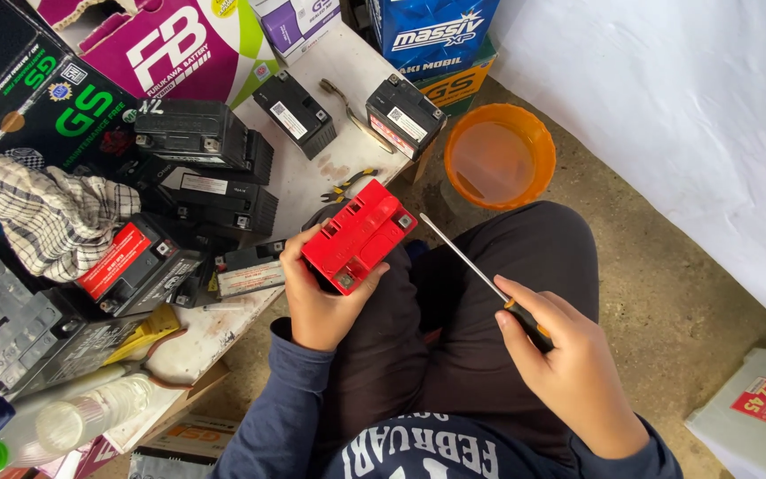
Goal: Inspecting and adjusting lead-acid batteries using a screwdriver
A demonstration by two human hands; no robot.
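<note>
My left hand (316,297) grips a small red battery (358,232) from below, holding it over my lap with its top and terminals facing up. My right hand (569,364) is closed around the handle of a long screwdriver (463,259). The metal shaft points up and left, and its tip sits just right of the red battery's corner, not touching it as far as I can tell. My dark trousers (489,302) lie beneath both hands.
A white workbench (312,168) at left carries several black batteries (201,133), a checked cloth (42,217), pliers (347,184) and cardboard boxes. An orange bucket (498,155) stands on the concrete floor ahead. A clear bottle (82,417) lies at lower left, a white sheet hangs right.
</note>
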